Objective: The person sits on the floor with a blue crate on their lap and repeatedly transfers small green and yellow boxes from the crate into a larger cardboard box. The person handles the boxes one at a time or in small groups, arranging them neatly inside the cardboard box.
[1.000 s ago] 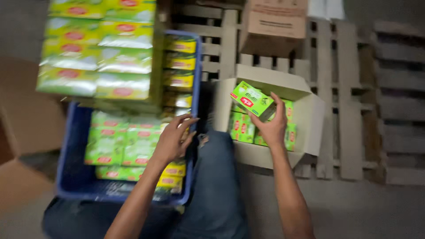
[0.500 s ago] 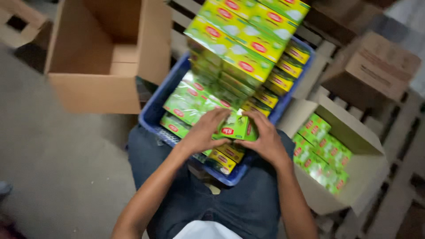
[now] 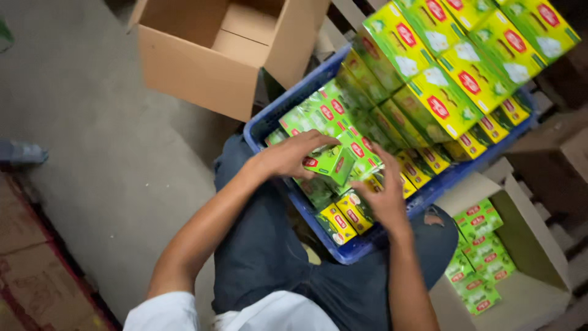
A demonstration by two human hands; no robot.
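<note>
Near the middle of the frame the person's left hand (image 3: 291, 156) has its grip closed over a small green box (image 3: 331, 162), fingers curled across the top of it and thumb underneath, so the box sticks out to the right of the knuckles, tilted. It hangs just above the rows of like green boxes packed in the blue crate (image 3: 263, 125), which runs from centre to upper right. The right hand (image 3: 387, 199) sits just below and right of the held box, fingers spread and loose, with nothing in its grip; its fingertips rest near the yellow boxes (image 3: 343, 217) lined along the crate's near edge. A tall stack of yellow-green cartons (image 3: 453, 73) fills the upper right. An open cardboard box (image 3: 202, 61) stands on the floor at upper left. At lower right a second open carton (image 3: 527, 288) holds more green boxes. The person's jeans-clad legs (image 3: 269, 257) lie under the crate's near corner.
</note>
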